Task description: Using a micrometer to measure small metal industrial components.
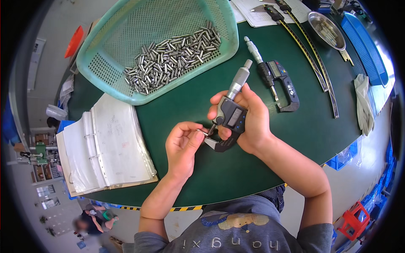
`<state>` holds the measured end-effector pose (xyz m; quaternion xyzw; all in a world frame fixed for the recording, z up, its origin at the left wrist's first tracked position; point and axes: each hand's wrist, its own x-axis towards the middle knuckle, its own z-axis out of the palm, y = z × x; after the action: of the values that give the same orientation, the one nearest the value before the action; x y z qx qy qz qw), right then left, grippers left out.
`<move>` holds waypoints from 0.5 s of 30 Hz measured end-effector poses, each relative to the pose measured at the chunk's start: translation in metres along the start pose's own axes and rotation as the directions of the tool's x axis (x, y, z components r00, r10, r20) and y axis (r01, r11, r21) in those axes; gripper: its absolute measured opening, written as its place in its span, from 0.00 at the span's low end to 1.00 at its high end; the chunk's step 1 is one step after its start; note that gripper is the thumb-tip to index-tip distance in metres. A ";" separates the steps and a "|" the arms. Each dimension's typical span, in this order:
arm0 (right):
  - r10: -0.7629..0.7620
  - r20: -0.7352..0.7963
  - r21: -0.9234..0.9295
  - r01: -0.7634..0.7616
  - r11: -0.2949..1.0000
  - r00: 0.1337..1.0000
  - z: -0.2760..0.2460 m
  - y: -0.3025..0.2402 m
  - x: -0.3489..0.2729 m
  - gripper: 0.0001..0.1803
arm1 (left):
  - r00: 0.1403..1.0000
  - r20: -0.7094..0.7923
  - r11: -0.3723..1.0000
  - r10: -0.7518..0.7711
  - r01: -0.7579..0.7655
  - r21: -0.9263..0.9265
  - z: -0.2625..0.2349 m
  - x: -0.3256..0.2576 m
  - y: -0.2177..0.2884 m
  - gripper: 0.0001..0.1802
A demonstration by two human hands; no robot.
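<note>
My right hand (256, 116) is wrapped round a digital micrometer (230, 116) with a black body, small display and silver thimble pointing up and away. Between the thumb and fingers of my left hand (182, 145) is a small metal pin (202, 132), held at the micrometer's jaws. Whether both jaw faces touch the pin I cannot tell. Beyond them, a green plastic basket (122, 96) holds a heap of similar short metal pins (173, 59). A second digital micrometer (276, 78) lies on the table to the right of my right hand.
An open ring binder (114, 143) with sheets lies at left on the green table (228, 179). Calipers (310, 50), a metal bowl (327, 29), a blue basket (365, 48) and a pale glove (363, 103) are at right. Another person (93, 221) is far off at lower left.
</note>
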<state>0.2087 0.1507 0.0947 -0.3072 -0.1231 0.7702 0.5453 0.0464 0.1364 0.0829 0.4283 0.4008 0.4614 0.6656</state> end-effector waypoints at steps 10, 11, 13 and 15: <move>0.031 -0.005 0.034 -0.031 0.999 1.000 -0.002 -0.003 0.000 0.31 | 1.000 0.022 1.000 0.010 -0.010 0.025 0.001 -0.003 -0.003 0.08; 0.037 -0.003 0.032 -0.037 0.999 0.999 -0.002 -0.003 0.000 0.31 | 1.000 0.027 1.000 0.011 -0.012 0.025 0.001 -0.002 -0.003 0.08; 0.025 -0.020 0.000 -0.025 1.000 0.999 0.000 -0.004 -0.001 0.31 | 0.999 0.032 1.000 0.014 -0.015 0.019 0.002 -0.002 -0.003 0.08; 0.011 -0.037 -0.032 -0.012 0.999 0.999 0.001 -0.003 -0.001 0.31 | 0.999 0.039 1.000 0.018 -0.018 0.012 0.001 -0.002 -0.003 0.08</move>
<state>0.2110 0.1510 0.0973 -0.3310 -0.1237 0.7654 0.5378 0.0481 0.1335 0.0806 0.4449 0.3869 0.4564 0.6664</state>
